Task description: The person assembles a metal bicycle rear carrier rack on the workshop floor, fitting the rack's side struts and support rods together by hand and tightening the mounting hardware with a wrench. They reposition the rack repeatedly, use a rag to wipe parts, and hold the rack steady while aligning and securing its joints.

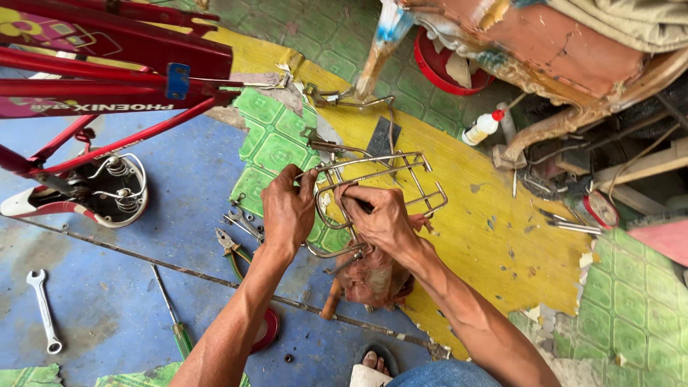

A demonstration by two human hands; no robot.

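A metal wire bicycle rear rack point(401, 179) lies over the yellow and green floor in the middle of the view. My left hand point(288, 208) grips the rack's near left end by a bent rod. My right hand point(380, 215) is closed on the curved wire loop next to it, fingers wrapped over the metal. Under my right wrist lies a reddish-brown cloth point(373, 276) with a wooden handle point(330, 301) poking out beside it.
An upside-down red bicycle frame point(107, 64) with its saddle point(100, 193) fills the upper left. Pliers point(233, 247), small wrenches point(244, 222), a screwdriver point(172, 315) and a spanner point(43, 308) lie on the blue floor. A white bottle point(481, 127) and worn chair point(559, 50) stand upper right. My sandalled foot point(373, 362) is at the bottom.
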